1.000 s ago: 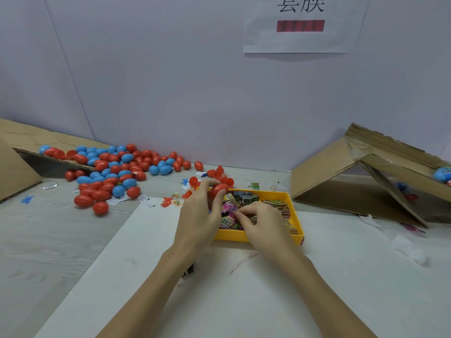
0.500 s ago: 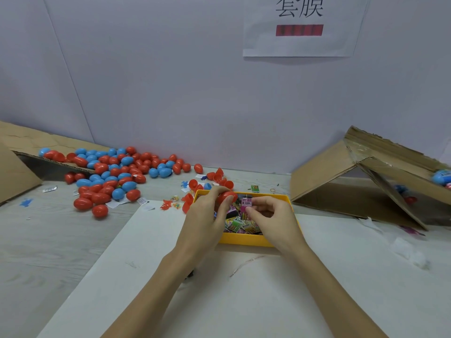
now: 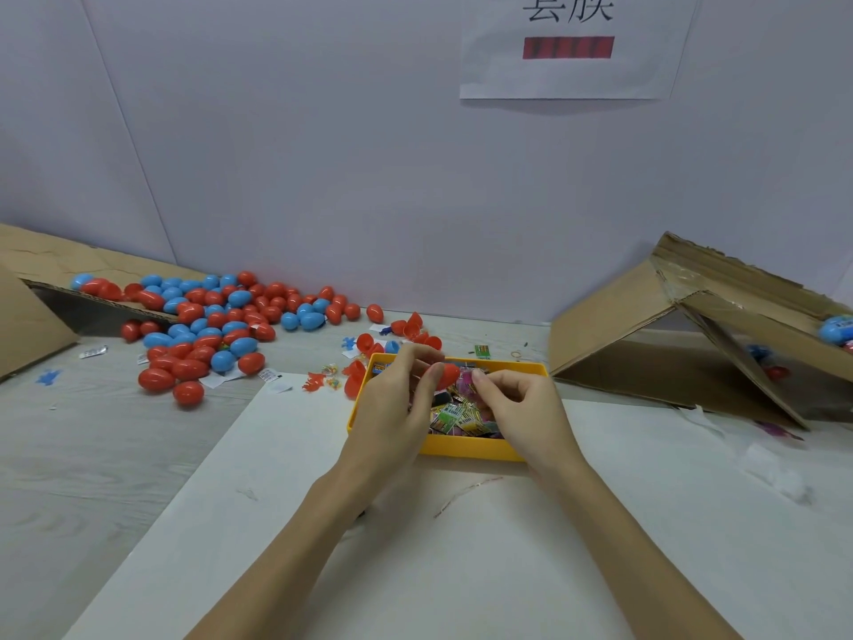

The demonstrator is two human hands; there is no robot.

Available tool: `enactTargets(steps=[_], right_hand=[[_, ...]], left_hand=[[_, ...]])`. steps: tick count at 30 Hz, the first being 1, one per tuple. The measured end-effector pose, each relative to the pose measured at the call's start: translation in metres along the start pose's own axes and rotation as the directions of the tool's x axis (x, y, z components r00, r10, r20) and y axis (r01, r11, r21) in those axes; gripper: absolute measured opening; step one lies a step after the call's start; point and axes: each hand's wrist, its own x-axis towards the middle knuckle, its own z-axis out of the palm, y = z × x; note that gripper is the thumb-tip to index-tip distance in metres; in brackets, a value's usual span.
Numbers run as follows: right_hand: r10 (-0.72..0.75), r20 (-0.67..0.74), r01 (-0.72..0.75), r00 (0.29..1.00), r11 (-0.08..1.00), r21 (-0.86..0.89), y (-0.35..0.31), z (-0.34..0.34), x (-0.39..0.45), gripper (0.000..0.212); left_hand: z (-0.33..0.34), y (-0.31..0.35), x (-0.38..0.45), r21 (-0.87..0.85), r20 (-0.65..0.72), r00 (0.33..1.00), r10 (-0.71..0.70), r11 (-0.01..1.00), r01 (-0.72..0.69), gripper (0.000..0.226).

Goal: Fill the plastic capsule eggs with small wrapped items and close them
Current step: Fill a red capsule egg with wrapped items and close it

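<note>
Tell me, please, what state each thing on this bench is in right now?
Left hand: grips a red egg half over the tray.
Right hand: fingers curled, pinching a small wrapped item beside the half.
Yellow tray: upright, holds wrapped packets.
Egg pile: closed red and blue eggs, spilled from the left box.
Loose halves: open, behind the tray.
Right box: tipped on its side, few eggs inside.

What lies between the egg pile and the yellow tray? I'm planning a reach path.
In the head view, between the egg pile and the yellow tray lie paper scraps, small orange bits and red egg halves on the table.
</note>
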Motion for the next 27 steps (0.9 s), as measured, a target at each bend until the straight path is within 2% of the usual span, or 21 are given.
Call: enactTargets(steps=[8, 17, 23, 27], right_hand=[[-0.002, 0.023, 0.001, 1.0, 0.999, 0.033, -0.0009, 0.0009, -0.0015, 0.022], [0.062, -0.031, -0.059, 0.998, 0.995, 0.083, -0.0029, 0.0023, 0.0002, 0.022], [0.044, 0.009, -0.044, 0.999, 0.999, 0.02, 0.0003, 0.0041, 0.0001, 0.022], [0.016, 0.036, -0.017, 0.999, 0.999, 0.052, 0.0006, 0.0043, 0.0009, 0.025]], left_hand=[[0.0007, -0.0047, 0.0009, 0.084, 0.033, 0.999, 0.035, 0.996, -0.038, 0.019], [0.001, -0.0073, 0.0019, 0.096, 0.018, 1.0, -0.004, 0.995, 0.002, 0.017], [0.0007, -0.0057, 0.0012, 0.04, 0.034, 0.999, -0.014, 0.999, 0.013, 0.018], [-0.0015, -0.0054, 0.0011, -0.041, 0.026, 0.999, -0.022, 0.999, 0.023, 0.017]])
